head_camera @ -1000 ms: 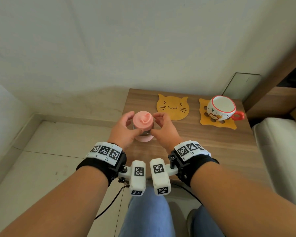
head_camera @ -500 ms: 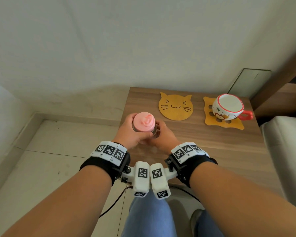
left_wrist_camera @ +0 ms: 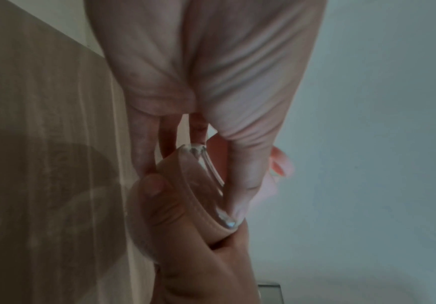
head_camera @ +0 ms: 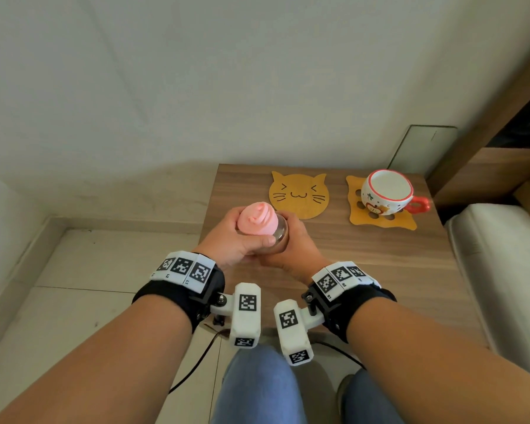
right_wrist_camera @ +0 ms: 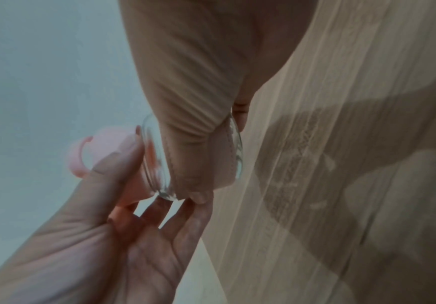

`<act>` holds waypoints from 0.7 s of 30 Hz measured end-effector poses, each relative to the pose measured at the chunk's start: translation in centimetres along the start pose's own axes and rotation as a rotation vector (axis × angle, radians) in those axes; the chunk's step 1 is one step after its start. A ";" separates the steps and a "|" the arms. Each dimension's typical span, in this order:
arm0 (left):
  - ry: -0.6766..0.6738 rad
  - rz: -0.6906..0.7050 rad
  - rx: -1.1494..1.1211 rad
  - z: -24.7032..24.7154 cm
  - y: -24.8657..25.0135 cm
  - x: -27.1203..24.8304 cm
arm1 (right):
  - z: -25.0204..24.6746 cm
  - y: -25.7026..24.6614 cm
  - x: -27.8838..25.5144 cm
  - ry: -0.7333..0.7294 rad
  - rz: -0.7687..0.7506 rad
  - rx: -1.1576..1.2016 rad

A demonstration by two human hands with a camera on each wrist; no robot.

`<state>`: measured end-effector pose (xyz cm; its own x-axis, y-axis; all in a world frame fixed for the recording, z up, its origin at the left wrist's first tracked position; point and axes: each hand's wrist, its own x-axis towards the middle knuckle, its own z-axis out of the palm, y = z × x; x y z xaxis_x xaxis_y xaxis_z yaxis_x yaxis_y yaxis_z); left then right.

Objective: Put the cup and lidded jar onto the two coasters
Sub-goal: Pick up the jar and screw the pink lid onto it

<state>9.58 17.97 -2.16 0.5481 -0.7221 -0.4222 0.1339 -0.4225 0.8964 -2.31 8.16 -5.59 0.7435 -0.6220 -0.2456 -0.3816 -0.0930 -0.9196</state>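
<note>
Clear glass jar with pink swirl-shaped lid [head_camera: 262,228] being held tilted in the air over the wooden surface [head_camera: 364,255] | left hand [head_camera: 242,237] grasping lid end, right hand [head_camera: 291,247] gripping base | risk: smooth glass slipping, lid popping off, missing orange cat-face coaster [head_camera: 299,194]

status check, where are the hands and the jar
Left hand and right hand both grip the clear glass jar with pink lid, held above the wooden table. Cat-face orange coaster bare, path open.
</note>
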 end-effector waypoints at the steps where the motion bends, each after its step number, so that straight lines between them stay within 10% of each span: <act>1: -0.011 -0.003 0.045 0.1 0.3 0.0 | -0.3 0.1 -0.1 0.008 -0.006 -0.014; 10: -0.030 0.027 0.635 0.5 3.7 -0.3 | -2.9 0.0 -0.8 0.013 -0.032 -0.281; 21: -0.173 0.080 0.662 0.6 5.1 -1.3 | -4.4 0.2 -1.6 -0.041 -0.019 -0.328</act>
<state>9.12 16.43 2.89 0.3886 -0.8186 -0.4229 -0.4637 -0.5704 0.6780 -6.01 5.74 -4.02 0.7714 -0.5862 -0.2477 -0.5189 -0.3540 -0.7781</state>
